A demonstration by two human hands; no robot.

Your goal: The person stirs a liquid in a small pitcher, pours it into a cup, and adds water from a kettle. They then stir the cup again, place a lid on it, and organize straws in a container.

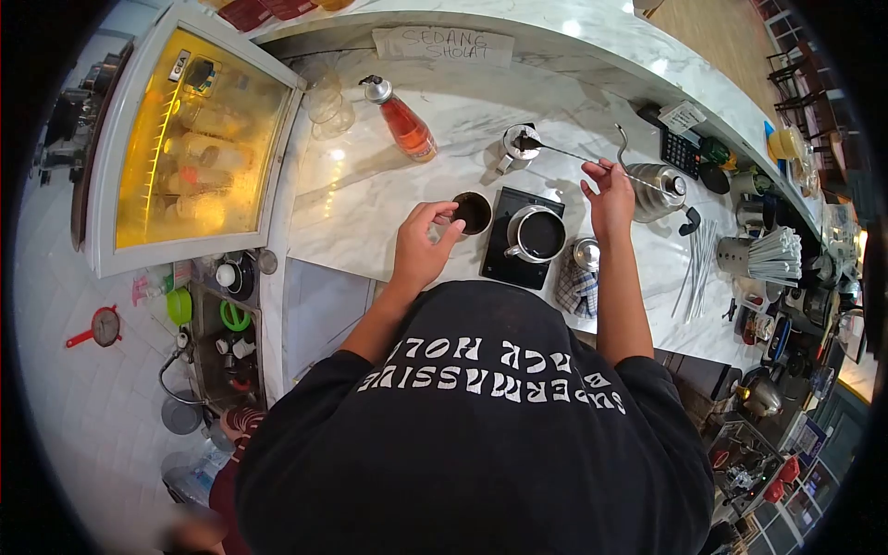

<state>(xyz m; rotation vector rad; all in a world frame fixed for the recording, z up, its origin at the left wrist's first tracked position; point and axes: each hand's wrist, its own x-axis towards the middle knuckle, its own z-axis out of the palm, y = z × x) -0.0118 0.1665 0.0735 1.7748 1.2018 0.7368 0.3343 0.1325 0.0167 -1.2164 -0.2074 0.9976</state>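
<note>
My left hand (425, 242) has its thumb and fingers at the near rim of a small dark cup (473, 213) on the marble counter. My right hand (609, 196) pinches the thin handle of a long spoon (575, 154). Dark, ground-looking stuff sits on the spoon's bowl, above a small metal cup with a handle (518, 159). Between my hands, a steel pitcher (514, 248) of black liquid stands on a black scale (500, 270). A round metal-topped item (585, 253) and a checked cloth (578, 290) lie beside it.
A gooseneck kettle (650, 196) stands beyond my right hand. A bottle of red liquid (404, 122) and stacked clear glasses (328, 106) are at the back left. Straws (775, 254) fill a holder on the right. A glass-doored fridge (277, 153) and a person's sleeve (227, 490) are left.
</note>
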